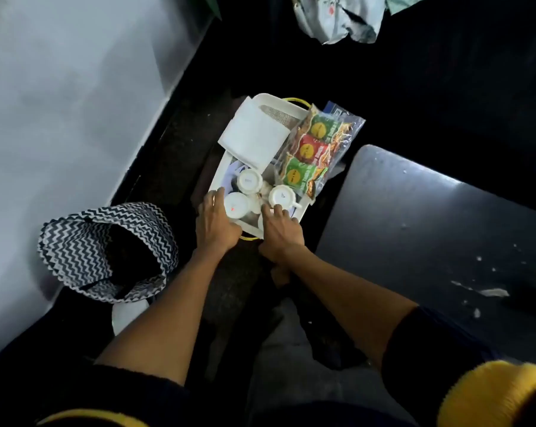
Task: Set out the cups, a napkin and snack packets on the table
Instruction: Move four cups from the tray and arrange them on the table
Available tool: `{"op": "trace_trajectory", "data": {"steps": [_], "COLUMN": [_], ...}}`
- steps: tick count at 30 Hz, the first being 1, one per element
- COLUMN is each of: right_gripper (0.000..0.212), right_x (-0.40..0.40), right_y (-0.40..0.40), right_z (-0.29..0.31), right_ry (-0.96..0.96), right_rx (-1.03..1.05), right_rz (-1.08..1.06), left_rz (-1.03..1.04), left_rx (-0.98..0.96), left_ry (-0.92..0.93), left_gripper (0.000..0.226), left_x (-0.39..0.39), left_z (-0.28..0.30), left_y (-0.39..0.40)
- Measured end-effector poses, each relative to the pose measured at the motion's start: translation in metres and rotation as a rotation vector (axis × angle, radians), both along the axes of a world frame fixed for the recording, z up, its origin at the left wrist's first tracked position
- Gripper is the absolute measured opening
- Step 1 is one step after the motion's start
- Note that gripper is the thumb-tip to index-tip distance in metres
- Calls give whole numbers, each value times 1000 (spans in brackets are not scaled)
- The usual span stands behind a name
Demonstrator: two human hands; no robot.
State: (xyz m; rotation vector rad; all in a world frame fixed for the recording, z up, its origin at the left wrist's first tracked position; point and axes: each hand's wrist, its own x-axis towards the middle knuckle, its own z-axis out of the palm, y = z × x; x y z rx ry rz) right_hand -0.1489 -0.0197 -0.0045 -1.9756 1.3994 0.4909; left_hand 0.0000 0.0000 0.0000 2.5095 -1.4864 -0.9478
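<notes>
A white plastic basket (283,106) sits on the dark floor below me. Three white cups lie upside down in its near end: one (250,180) at the back, one (237,205) near left, one (281,196) right. A folded white napkin (254,135) rests across the far end. A clear bag of green and red snack packets (314,146) leans on the right rim. My left hand (216,221) rests over the near-left cup, fingers spread. My right hand (279,229) touches the right cup's base with its fingertips. Neither hand visibly grips anything.
A dark table (430,229) with white specks stands to the right of the basket. A zigzag-patterned black and white bag (106,251) stands open at the left. A pale wall (60,103) runs along the left. Crumpled cloth (337,16) lies at the top.
</notes>
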Motion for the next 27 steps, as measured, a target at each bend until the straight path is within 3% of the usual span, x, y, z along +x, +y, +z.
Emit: {"op": "trace_trajectory", "data": {"steps": [6, 9, 19, 27], "right_gripper": [90, 89, 79, 73], "right_x": [4, -2, -25, -112], "right_y": [4, 4, 4, 24], "right_z": [-16, -25, -29, -5], "right_ry": [131, 118, -42, -169], "right_rx": [-67, -27, -54, -95], "right_rz": [-20, -16, -72, -114], "left_rz": [-180, -226, -262, -279], "left_rx": [163, 109, -4, -236], "left_ry": [-8, -108, -165, -115], "left_gripper": [94, 88, 71, 71], "left_x": [0, -2, -2, -74], "left_z": [-33, -44, -43, -10], "left_y": [-13, -11, -5, 29]}}
